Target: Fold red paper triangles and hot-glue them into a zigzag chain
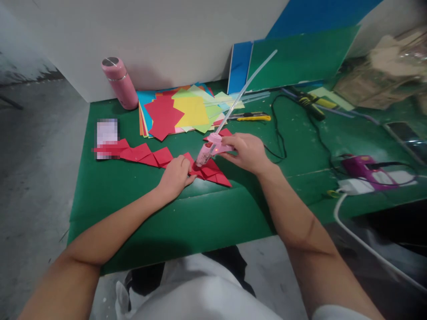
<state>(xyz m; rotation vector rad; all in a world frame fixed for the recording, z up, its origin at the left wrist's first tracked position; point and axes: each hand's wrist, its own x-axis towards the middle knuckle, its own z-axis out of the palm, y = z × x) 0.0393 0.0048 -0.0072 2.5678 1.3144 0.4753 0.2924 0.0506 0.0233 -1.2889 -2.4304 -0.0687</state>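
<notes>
My right hand (247, 152) is closed around a pink glue gun (209, 150) with a long clear glue stick (247, 84) sticking out of its back. The gun's tip points down at a chain of folded red paper pieces (150, 156) lying on the green table mat (187, 209). My left hand (175, 175) presses on the red paper just left of the tip, fingers curled and pinching its edge.
A stack of coloured paper sheets (182, 111) lies behind the work. A pink bottle (119, 82) stands at the back left. A yellow utility knife (253, 117), a black cable (283, 133), a purple glue gun (365, 168) and blue and green boards (300, 58) are to the right.
</notes>
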